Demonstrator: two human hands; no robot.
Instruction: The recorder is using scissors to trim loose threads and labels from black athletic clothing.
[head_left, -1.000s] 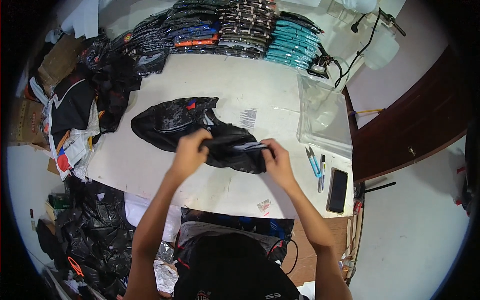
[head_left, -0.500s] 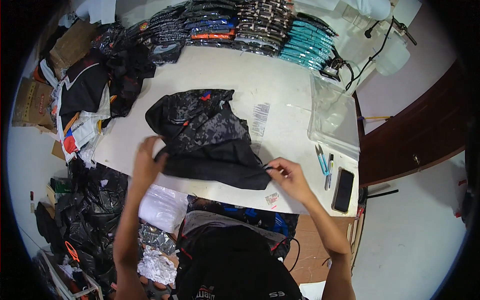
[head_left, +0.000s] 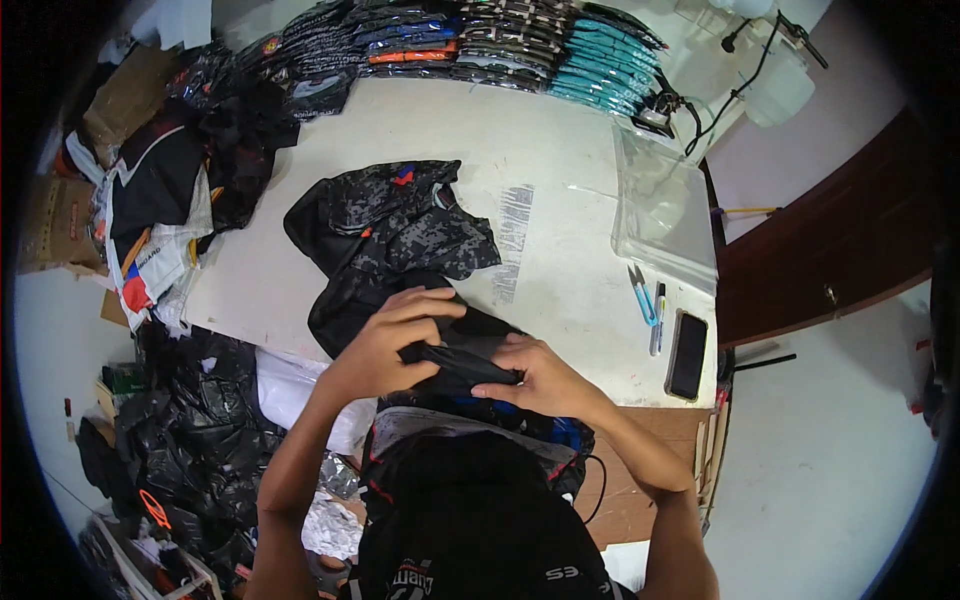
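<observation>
Toward six o'clock on smooth white desk (head_left: 565, 335), matte black cloth of limp garment (head_left: 450, 245) gathers in crumpled fold; pixel-camouflage part spread toward ten. Left hand (head_left: 390, 345), fingers curved, grip clamped on fold; right hand (head_left: 540, 375), grip pinching same cloth. Glossy turquoise stack (head_left: 605, 68) at one; clear plastic sheets (head_left: 660, 205) at three.

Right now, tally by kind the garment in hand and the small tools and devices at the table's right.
Garment: 1
Snips: 1
Pen: 1
Phone: 1
Total: 4
</observation>
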